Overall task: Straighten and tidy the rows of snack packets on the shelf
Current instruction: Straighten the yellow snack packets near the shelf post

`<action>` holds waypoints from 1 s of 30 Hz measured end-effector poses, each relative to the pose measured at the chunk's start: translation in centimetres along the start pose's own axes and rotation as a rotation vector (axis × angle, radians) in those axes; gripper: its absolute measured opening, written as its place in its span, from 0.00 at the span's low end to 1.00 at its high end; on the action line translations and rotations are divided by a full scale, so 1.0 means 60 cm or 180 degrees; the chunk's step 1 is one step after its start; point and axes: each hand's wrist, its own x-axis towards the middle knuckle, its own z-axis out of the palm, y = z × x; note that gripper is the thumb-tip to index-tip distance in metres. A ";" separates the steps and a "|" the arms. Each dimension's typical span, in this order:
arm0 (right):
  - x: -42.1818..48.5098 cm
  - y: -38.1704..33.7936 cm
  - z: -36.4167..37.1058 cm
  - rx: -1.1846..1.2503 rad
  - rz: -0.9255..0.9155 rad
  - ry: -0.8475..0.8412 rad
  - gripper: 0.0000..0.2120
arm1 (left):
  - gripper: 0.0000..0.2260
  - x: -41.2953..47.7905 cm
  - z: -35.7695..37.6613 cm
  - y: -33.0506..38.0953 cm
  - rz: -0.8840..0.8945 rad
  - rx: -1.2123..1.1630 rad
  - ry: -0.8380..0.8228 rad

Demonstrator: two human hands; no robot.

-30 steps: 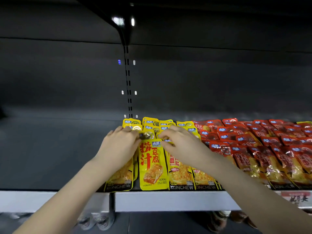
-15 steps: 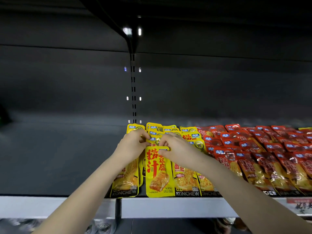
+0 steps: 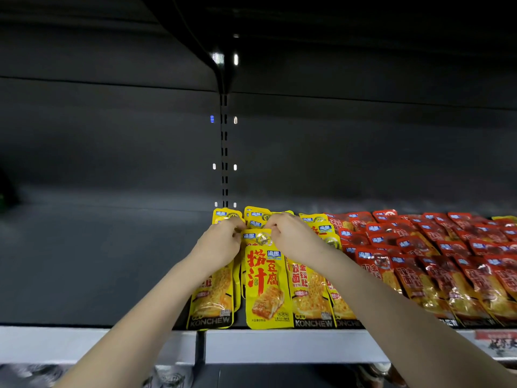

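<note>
Several rows of yellow snack packets (image 3: 310,292) lie overlapping on the dark shelf (image 3: 98,261), with rows of red packets (image 3: 436,264) to their right. A yellow tofu packet (image 3: 265,287) lies frontmost in the second row. Behind it lies another yellow packet (image 3: 257,237); my left hand (image 3: 221,245) pinches its top left corner and my right hand (image 3: 293,239) pinches its top right corner. My fingers are curled, and my hands hide parts of the neighbouring packets.
The shelf's left half is bare dark metal. A slotted upright (image 3: 224,152) runs up the back wall behind the yellow rows. A white price rail (image 3: 279,345) edges the shelf front, with a label (image 3: 500,343) at the right. Blurred goods sit below.
Both hands have moved a little further back along the second yellow row, from the front tofu packet's top to the packet behind it. The camera shifted slightly.
</note>
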 end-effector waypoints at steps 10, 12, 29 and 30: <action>0.014 0.011 -0.014 -0.0124 -0.0146 -0.0568 0.17 | 0.15 0.013 -0.007 0.005 0.0215 0.0050 -0.0126; 0.016 0.013 -0.016 -0.0021 -0.0172 -0.0652 0.15 | 0.16 0.017 -0.007 0.006 0.0179 0.0034 -0.0154; 0.045 0.017 -0.020 -0.0008 -0.0077 -0.0360 0.12 | 0.08 0.062 0.002 0.002 0.0194 -0.0049 -0.0076; 0.046 0.017 -0.021 0.0062 -0.0059 -0.0426 0.12 | 0.07 0.064 0.002 0.001 0.0217 -0.0081 -0.0089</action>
